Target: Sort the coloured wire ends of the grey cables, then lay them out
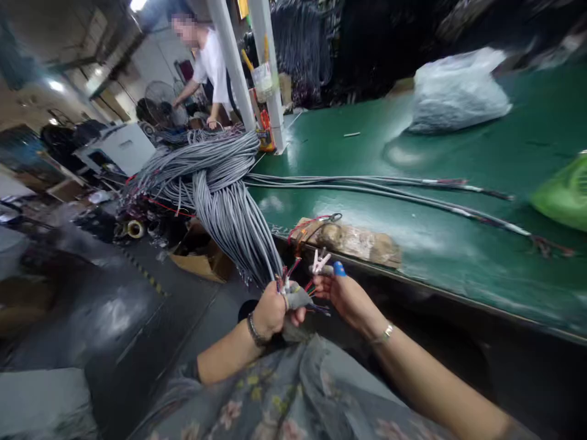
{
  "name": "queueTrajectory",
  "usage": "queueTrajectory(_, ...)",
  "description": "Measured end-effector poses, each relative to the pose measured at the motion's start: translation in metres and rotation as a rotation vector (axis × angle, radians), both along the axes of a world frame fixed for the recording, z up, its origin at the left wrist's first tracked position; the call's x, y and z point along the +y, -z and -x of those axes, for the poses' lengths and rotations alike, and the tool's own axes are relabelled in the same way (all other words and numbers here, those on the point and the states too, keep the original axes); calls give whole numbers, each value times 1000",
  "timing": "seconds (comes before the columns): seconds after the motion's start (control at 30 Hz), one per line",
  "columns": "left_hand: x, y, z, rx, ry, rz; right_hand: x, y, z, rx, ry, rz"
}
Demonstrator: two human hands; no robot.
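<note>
My left hand [271, 310] is closed around the end of a grey cable, where thin coloured wires [320, 309] fan out past the fingers. A grey covering wraps one of its fingers. Just to the right, my right hand [342, 294] has its fingers curled in close to the wires, with a blue cover on one fingertip. At those fingertips is a small white clip [320, 261], which the fingers appear to pinch; their exact contact is partly hidden. A thick bundle of grey cables [238, 214] hangs over the bench corner towards my left hand.
Several grey cables [367, 183] lie along the green bench [440, 244]. Near its edge is a taped cardboard piece [358, 243]. A white plastic bag [458, 91] and a green bag [564, 192] sit farther along. A cardboard box [202, 256] stands below. Past the posts, another person [213, 67] handles cables.
</note>
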State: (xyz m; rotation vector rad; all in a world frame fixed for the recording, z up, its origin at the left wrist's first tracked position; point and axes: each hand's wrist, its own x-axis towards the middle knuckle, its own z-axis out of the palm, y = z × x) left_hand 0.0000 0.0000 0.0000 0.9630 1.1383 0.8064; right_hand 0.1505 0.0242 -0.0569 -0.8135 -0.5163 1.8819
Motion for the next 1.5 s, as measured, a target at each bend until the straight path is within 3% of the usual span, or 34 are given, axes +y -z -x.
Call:
queueTrajectory(0.2, 5, 0, -15, -62, -63, 13, 16, -12, 6, 63, 0, -47)
queueTrajectory(0.57, 12, 8, -21, -95, -102, 16, 18, -10, 12, 293, 10, 77)
queueTrajectory(1.5, 11, 11, -22, -49, -121, -9, 16, -16, 16, 310, 63, 74)
